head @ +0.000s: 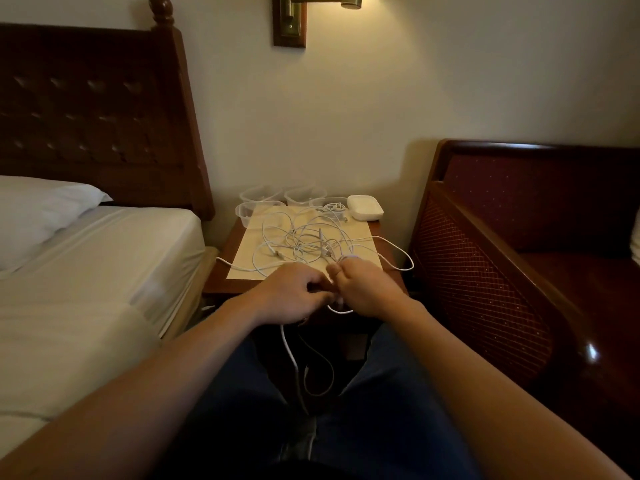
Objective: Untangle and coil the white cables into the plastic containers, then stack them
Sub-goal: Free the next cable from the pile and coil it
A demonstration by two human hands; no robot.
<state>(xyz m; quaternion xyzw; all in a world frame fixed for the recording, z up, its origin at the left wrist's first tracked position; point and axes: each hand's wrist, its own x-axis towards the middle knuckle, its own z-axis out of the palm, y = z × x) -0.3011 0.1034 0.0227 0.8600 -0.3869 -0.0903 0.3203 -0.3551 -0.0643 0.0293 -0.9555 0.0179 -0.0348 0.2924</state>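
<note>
Both hands meet at the table's near edge: the left hand [294,292] and right hand [363,289] curl their fingers around 1 strand of the white cables [304,240], pinching it between them. This looks like untangling. Next comes drawing that strand free. The rest sprawls knotted on the nightstand [235,237], with plastic containers [263,195] waiting behind.

cables [304,237]: white
containers [263,195]: clear
armchair [485,271], right of frame: dark red, dotted
pillow [41,209], left: white
</note>
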